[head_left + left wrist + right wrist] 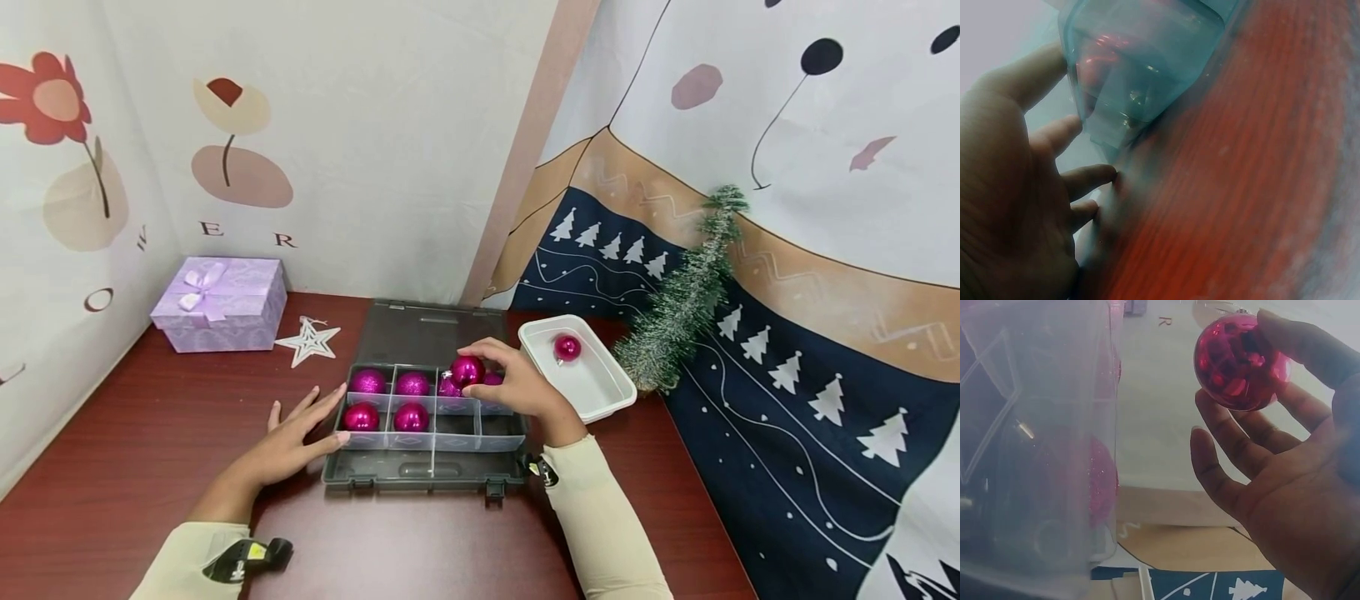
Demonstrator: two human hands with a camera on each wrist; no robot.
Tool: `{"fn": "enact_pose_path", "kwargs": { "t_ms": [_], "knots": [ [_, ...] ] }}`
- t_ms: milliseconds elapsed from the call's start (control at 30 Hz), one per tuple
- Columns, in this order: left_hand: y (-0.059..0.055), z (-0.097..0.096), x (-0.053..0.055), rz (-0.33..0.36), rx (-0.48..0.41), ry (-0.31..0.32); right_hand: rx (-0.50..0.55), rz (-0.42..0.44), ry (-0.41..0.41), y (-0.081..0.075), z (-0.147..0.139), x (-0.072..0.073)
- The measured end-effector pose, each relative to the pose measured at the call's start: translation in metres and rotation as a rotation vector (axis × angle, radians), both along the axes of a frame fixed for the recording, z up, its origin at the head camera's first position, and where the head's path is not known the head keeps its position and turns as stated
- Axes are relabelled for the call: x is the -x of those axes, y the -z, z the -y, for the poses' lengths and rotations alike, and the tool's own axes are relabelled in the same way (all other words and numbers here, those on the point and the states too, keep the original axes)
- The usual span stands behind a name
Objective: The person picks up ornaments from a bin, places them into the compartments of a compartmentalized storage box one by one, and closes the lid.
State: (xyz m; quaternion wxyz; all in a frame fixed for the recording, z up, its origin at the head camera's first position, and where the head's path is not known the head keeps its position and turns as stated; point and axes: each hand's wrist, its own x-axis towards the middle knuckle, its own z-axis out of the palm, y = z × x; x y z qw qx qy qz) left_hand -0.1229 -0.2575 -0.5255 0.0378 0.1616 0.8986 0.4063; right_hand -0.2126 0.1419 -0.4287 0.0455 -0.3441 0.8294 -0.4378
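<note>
A shiny magenta Christmas bauble [468, 370] is pinched between the thumb and fingers of my right hand [517, 383], above the back row of a divided plastic box [457, 443]. The right wrist view shows this bauble [1235, 362] raised beside the box wall. Glittery magenta baubles [412, 383] fill the back compartments, partly hidden on the right by the held bauble and hand. In the front row, shiny baubles [362, 417] lie in the two left compartments. My left hand [292, 446] has its fingers extended, fingertips at the box's left side.
Behind the box lies its dark open lid [431, 329]. A white tray [615, 408] at the right holds another shiny bauble [567, 347], with a small frosted tree [682, 300] beside it. A white star [309, 342] and a lilac gift box [221, 304] are at back left.
</note>
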Motion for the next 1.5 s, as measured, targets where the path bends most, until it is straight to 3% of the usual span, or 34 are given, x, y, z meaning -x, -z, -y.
{"fn": "enact_pose_path", "kwargs": {
  "t_ms": [400,867,1300,1500],
  "knots": [
    [0.001,0.001,0.001,-0.003,0.002,-0.003,-0.076,0.071,-0.065,0.003,0.003,0.002],
    [-0.002,-0.001,0.001,-0.006,-0.005,0.001,-0.091,0.018,-0.092,0.008,0.005,0.003],
    [-0.002,-0.001,0.002,0.000,-0.005,-0.003,-0.174,0.045,-0.171,0.005,0.010,0.003],
    [-0.003,0.000,0.001,0.004,-0.004,-0.002,-0.159,0.028,-0.149,-0.006,0.008,0.000]
  ]
}}
